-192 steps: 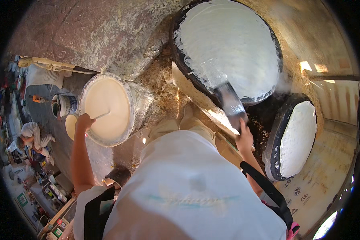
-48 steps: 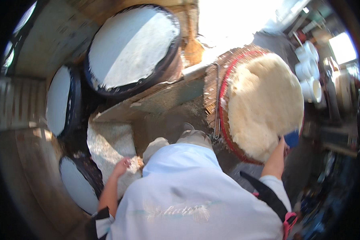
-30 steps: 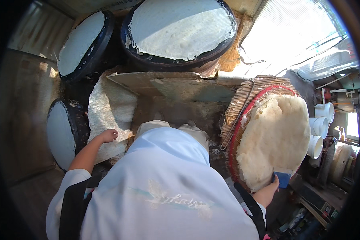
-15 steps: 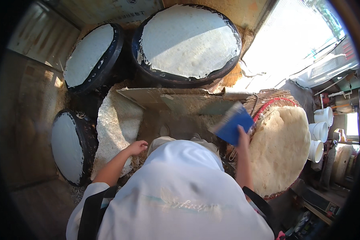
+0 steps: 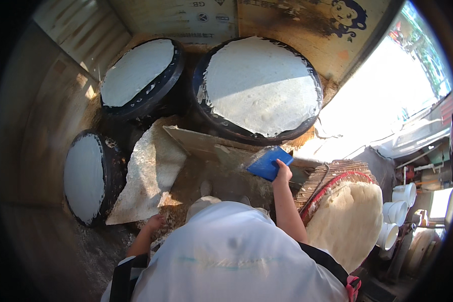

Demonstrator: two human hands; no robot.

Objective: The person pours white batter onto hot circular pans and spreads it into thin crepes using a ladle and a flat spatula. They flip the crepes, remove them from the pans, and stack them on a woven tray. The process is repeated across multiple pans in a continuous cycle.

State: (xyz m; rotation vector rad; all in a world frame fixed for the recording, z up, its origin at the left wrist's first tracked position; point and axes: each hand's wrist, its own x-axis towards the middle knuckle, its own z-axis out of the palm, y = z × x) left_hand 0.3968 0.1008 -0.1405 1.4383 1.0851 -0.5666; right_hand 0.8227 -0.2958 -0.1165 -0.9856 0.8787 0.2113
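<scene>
Three round griddles (image 5: 259,85) arc ahead and left; a stack of thin sheets (image 5: 350,221) lies right on a woven tray (image 5: 332,173).

Street-side flatbread cooking stall, three round black griddles (image 5: 260,88) w/ thin white batter sheets, stacked cooked sheets on woven tray (image 5: 345,221) at right, corrugated metal walls (image 5: 75,27).

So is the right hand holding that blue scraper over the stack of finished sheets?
No, the right hand holds the blue scraper up near the large round griddle, left of the stacked sheets.
</scene>
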